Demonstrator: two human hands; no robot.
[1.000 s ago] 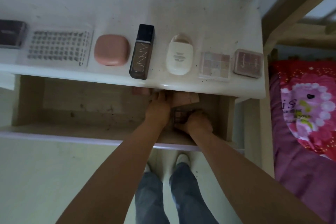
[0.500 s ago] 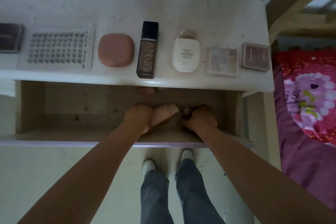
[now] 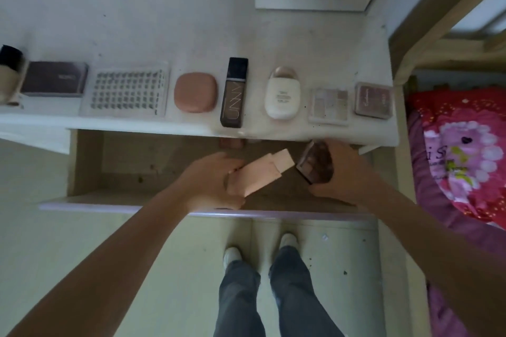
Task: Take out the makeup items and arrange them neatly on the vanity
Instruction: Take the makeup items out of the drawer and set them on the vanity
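Observation:
Over the open wooden drawer (image 3: 123, 197), my left hand (image 3: 210, 180) grips a pale pink tube (image 3: 262, 172) that points up and to the right. My right hand (image 3: 342, 172) holds a dark brown eyeshadow palette (image 3: 315, 165) just below the vanity's front edge. On the white vanity top (image 3: 191, 30) a row lies along the front: a dark box (image 3: 54, 78), a lash tray (image 3: 127, 93), a pink compact (image 3: 195, 96), a dark foundation bottle (image 3: 234, 93), a white bottle (image 3: 282, 94), a clear palette (image 3: 330, 105) and a mauve palette (image 3: 373, 100).
A small pink item (image 3: 231, 143) lies at the drawer's back, partly under the vanity edge. A bottle with a black cap (image 3: 8, 74) stands at the far left. A bed with a red and pink cover (image 3: 465, 150) is at the right. My feet (image 3: 260, 252) stand below the drawer.
Both hands have risen out of the drawer. The left now lifts the pink tube clear, and the right has brought up the brown palette toward the vanity's right end.

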